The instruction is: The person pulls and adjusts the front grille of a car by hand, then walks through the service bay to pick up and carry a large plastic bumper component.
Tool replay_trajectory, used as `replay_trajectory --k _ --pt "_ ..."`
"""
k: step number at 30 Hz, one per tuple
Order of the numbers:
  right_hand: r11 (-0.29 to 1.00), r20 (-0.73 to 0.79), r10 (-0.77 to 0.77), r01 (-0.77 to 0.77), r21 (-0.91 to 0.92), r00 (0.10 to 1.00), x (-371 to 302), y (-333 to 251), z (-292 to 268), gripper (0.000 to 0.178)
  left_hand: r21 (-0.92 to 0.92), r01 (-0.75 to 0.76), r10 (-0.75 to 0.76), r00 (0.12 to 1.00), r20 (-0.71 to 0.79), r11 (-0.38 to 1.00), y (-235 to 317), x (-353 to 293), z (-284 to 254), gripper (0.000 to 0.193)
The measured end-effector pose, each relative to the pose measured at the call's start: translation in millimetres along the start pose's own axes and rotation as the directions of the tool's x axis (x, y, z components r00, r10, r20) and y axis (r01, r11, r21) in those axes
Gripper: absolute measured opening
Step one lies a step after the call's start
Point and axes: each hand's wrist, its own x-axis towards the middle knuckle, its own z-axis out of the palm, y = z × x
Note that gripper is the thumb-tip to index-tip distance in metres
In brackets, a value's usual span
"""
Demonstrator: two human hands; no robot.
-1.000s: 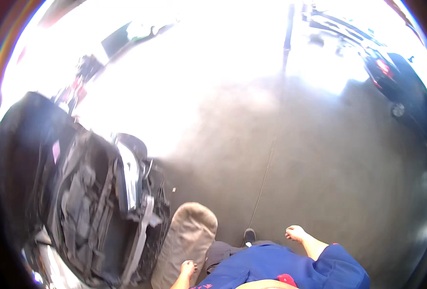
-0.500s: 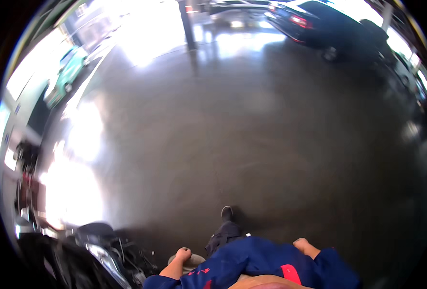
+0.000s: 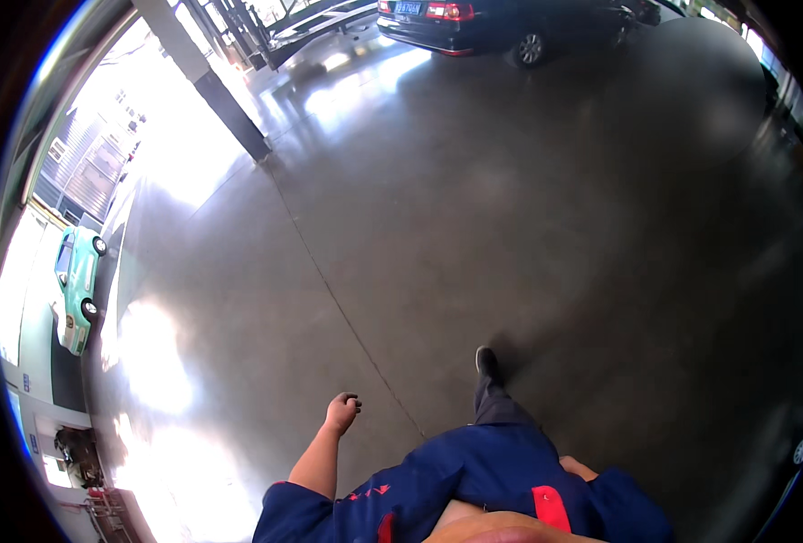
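My left hand (image 3: 342,413) swings out over the grey floor (image 3: 401,253), left of my body. Its fingers are loosely bent and a little apart, their ends dark, and I see nothing held in them. Close against my right side is my right hand (image 3: 576,467). The dark blue jacket (image 3: 474,471) with red patches hides part of it, and its fingers do not show. Neither hand touches anything that I can see, apart from the right one perhaps brushing the jacket. A dark shoe (image 3: 485,360) is stretched forward below me.
A dark car (image 3: 483,27) is parked at the far side, near a pillar (image 3: 229,118) and metal lift-like frames (image 3: 256,32). Outside at the left stands a mint-green car (image 3: 77,281). A red-and-grey rack or cart (image 3: 107,516) sits at the lower left. A floor seam (image 3: 329,285) runs diagonally.
My view has turned right and moved forward. The motorcycle-like thing at lower left has left the view. My left hand has swung forward; my right hand has drawn back beside the jacket.
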Motion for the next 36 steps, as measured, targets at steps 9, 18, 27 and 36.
replay_trajectory --k 9,18,27,36 --pt "0.883 -0.392 -0.374 0.452 0.126 0.841 51.0 -476.8 -254.5 0.022 0.35 0.046 -0.137 0.961 0.239 0.936 126.5 110.4 3.5 0.039" --pt "0.799 -0.36 -0.481 0.569 0.195 0.799 108.4 -850.5 -345.3 0.018 0.416 -0.065 -0.086 0.939 0.334 0.907 150.1 402.5 -25.5 0.046" --pt "0.947 -0.223 -0.178 0.229 0.224 0.958 140.2 -996.1 -335.9 0.021 -0.01 0.027 -0.028 0.998 -0.05 1.0 469.5 729.5 -271.0 0.034" --pt "0.661 0.086 -0.326 0.292 -0.691 0.942 318.1 -1289.5 -418.8 0.029 0.083 0.081 -0.076 0.995 -0.059 0.993 568.5 963.6 -378.3 0.034"
